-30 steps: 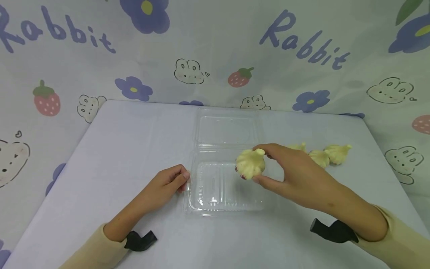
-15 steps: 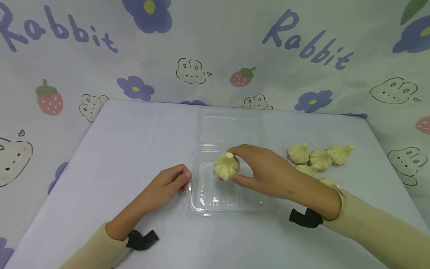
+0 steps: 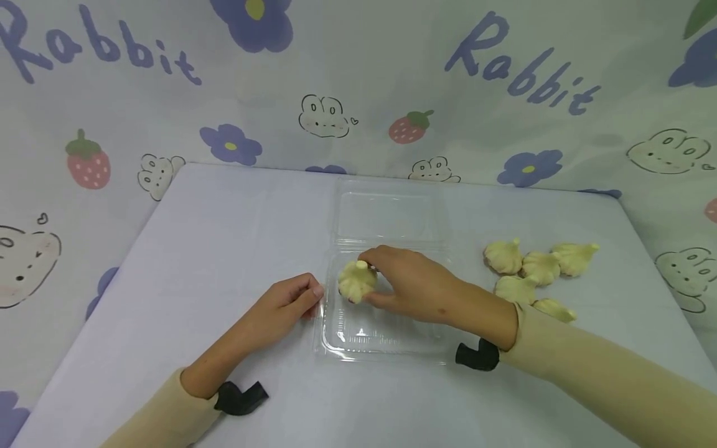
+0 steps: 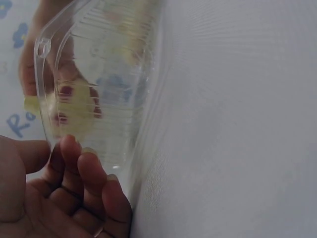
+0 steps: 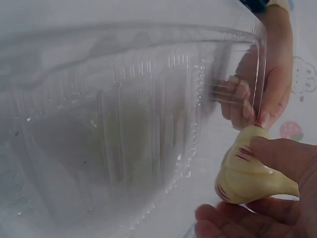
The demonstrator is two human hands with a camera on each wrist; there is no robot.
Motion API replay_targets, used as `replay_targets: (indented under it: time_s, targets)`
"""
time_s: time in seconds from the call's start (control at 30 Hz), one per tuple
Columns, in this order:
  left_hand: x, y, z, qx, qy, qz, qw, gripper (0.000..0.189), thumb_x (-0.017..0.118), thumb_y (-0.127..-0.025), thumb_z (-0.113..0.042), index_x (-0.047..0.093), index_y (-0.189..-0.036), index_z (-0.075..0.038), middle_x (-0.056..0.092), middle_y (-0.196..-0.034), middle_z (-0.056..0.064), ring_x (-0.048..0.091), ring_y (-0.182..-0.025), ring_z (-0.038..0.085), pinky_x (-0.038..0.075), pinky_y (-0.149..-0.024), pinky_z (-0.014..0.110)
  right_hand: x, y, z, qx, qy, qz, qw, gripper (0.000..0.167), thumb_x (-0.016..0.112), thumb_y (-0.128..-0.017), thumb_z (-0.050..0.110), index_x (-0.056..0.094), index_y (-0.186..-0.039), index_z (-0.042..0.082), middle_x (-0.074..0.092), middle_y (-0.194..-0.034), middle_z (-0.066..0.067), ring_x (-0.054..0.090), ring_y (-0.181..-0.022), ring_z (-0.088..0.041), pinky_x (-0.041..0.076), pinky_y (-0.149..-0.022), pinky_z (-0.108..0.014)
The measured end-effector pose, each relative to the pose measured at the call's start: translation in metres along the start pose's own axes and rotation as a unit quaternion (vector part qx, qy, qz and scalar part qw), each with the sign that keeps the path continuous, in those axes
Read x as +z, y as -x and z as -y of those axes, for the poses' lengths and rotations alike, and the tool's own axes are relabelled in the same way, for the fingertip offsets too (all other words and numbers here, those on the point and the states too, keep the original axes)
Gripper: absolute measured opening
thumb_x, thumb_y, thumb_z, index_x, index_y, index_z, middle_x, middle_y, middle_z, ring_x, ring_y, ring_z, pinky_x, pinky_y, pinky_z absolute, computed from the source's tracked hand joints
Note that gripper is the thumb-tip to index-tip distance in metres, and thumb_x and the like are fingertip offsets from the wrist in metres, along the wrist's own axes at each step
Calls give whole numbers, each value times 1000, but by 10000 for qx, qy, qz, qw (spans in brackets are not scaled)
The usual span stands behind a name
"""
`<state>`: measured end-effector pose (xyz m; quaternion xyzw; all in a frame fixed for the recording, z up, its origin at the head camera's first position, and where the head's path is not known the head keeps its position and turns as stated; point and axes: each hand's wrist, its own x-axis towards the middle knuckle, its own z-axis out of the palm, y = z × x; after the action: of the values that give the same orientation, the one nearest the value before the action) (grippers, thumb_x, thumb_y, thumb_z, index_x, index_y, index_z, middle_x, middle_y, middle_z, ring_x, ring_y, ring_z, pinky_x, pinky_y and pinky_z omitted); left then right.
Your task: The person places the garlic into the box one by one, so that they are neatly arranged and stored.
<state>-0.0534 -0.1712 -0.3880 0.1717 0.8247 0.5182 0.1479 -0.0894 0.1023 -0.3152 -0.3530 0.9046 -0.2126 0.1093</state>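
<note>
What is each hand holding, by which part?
The right hand holds a garlic by its body; the left hand pinches the box by its left rim.

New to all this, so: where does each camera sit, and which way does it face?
On the head: faces forward and down at the clear container; left hand, right hand and sleeves show.
On the left wrist: faces the container's side; that hand near, the other beyond.
On the right wrist: faces across the container; again both hands.
Both wrist views show the garlic bulb.
</note>
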Motion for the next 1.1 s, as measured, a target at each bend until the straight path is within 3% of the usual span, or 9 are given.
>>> replay_targets:
  time_s: [0.37,0.73,1.1]
  targets:
    - [1,-1,1,99,-7,-2,10000,27,54,-111,-27,61,-87,-16,59,-76,-1,56,-73,19,47,-67,28,6,-12,0,187,316,311,9988,54,85,-90,30,62,-133,7,69,-114,-1,66,-99,-17,56,-87,-36]
    - [2,0,-1,16,37,-6,10000,26,55,-111,-26,60,-88,-15,59,-76,-1,57,-73,20,47,-67,28,12,-18,0,269,601,218,9976,47,86,-89,32,64,-126,13,65,-102,3,62,-84,-15,54,-75,-35]
    - [3,0,-3,-38,57,-11,10000,26,56,-111,-26,60,-88,-14,59,-77,0,56,-74,20,47,-67,28,16,-24,0,422,777,349,9955,43,87,-88,32,63,-118,11,67,-103,1,65,-86,-16,56,-75,-35]
